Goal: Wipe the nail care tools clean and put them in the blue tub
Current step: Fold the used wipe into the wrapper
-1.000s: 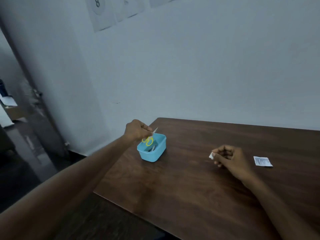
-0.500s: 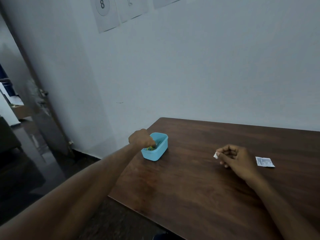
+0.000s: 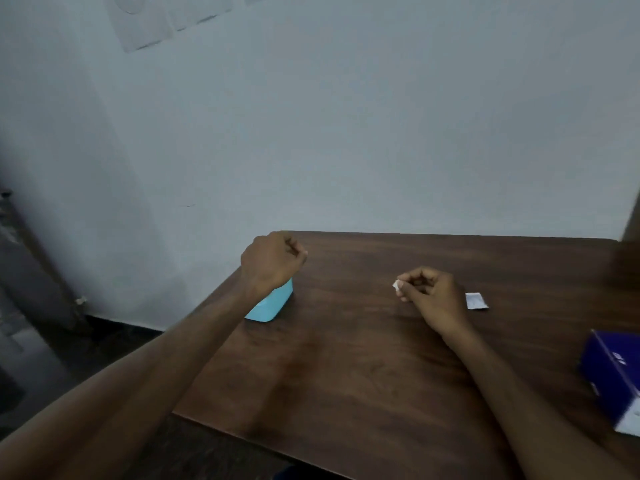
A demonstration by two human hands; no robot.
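The left hand (image 3: 272, 263) hides most of the blue tub (image 3: 273, 304), so its contents cannot be seen. That hand hovers above the tub with its fingers curled into a loose fist, holding nothing visible. The right hand (image 3: 429, 294) rests on the tabletop (image 3: 346, 358), fingers curled, pinching a small white wipe (image 3: 396, 286). A white packet (image 3: 475, 301) lies just behind its knuckles. A dark blue box (image 3: 613, 372) is cut off at the edge.

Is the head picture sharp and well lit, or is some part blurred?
Head view: dim, bluish, without glare; the left hand and blue tub look soft, the purple box at the right edge smears, and the wall papers are blurred beyond reading.
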